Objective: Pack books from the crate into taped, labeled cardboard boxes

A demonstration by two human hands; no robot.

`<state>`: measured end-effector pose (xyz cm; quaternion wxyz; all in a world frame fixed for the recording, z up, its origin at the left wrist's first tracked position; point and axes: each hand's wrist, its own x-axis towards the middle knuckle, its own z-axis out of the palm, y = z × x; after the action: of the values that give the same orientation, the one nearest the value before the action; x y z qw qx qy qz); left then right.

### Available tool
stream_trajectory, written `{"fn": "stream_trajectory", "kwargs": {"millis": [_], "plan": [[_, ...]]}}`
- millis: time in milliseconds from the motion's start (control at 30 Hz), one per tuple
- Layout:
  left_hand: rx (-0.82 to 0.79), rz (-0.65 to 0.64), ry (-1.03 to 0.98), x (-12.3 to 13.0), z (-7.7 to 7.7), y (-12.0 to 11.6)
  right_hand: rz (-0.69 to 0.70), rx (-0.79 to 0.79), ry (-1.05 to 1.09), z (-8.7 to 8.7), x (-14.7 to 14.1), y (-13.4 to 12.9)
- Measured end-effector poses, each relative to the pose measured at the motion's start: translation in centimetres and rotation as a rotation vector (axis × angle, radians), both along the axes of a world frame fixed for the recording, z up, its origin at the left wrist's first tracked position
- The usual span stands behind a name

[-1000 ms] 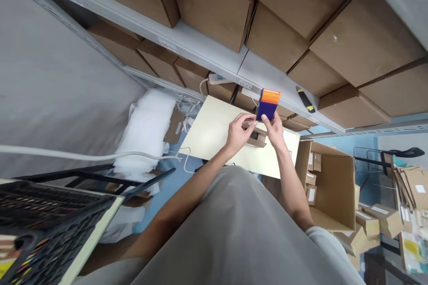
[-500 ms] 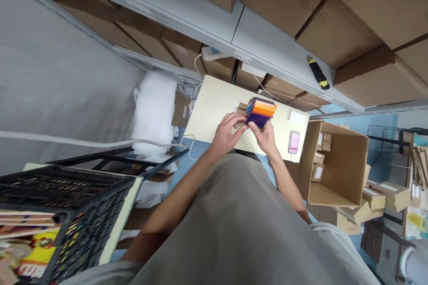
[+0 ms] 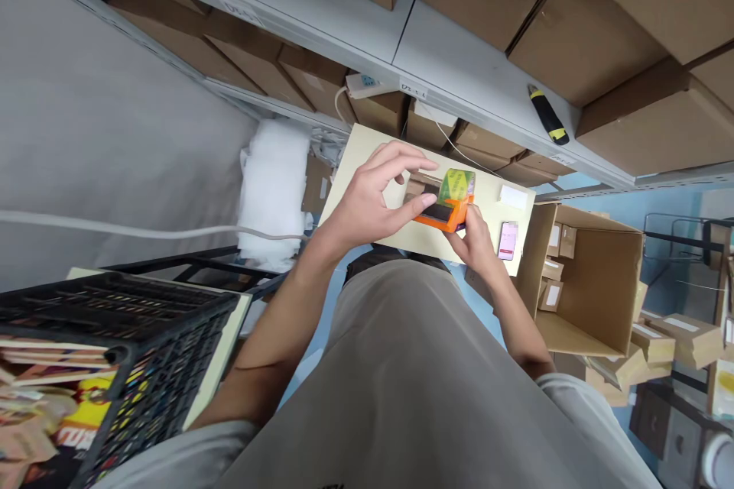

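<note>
My right hand [image 3: 475,238] grips the lower right corner of an orange box [image 3: 438,220], which shows a dark side and has a green and yellow patterned piece [image 3: 457,185] at its upper right. To the left of the box is my left hand [image 3: 381,195], its fingers spread and curved, the thumb tip in front of the box's dark part. Whether that thumb touches the box is unclear. Behind them is the cream tabletop [image 3: 352,160]. A brown carton [image 3: 414,188] lies partly hidden behind my left fingers.
A phone [image 3: 508,241] lies at the table's right end. An open cardboard box [image 3: 599,283] stands to the right, a black crate [image 3: 154,374] at lower left. Beyond the table runs a grey shelf [image 3: 459,69] with cartons and a black and yellow cutter [image 3: 547,114].
My left hand has let go of the box's edge and opened, rising above the table. The box has turned in my right hand, now showing its dark side and the green patterned piece.
</note>
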<state>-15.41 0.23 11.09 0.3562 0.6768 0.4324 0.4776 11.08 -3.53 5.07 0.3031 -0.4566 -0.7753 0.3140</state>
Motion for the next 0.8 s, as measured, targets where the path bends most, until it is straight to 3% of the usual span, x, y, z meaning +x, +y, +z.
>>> {"fn": "stream_trajectory", "kwargs": {"millis": [167, 400, 500, 633, 800], "plan": [[-0.019, -0.071, 0.013, 0.6, -0.4, 0.0, 0.057, 0.127, -0.068, -0.4, 1.8, 0.3], [0.074, -0.022, 0.071, 2.0, -2.0, -1.3, 0.095, 0.057, -0.227, 0.3, 3.7, 0.2], [-0.010, 0.065, 0.050, 2.0, -4.3, -2.3, 0.158, -0.082, -0.373, 0.9, 5.2, -0.6], [-0.240, 0.346, -0.081, 0.0, -8.8, -3.2, 0.237, -0.310, -0.575, 0.8, 8.0, -0.7], [-0.534, 0.394, -0.258, -1.5, -14.5, -2.2, 0.254, -0.553, -0.621, -0.4, 9.0, 3.3]]}}
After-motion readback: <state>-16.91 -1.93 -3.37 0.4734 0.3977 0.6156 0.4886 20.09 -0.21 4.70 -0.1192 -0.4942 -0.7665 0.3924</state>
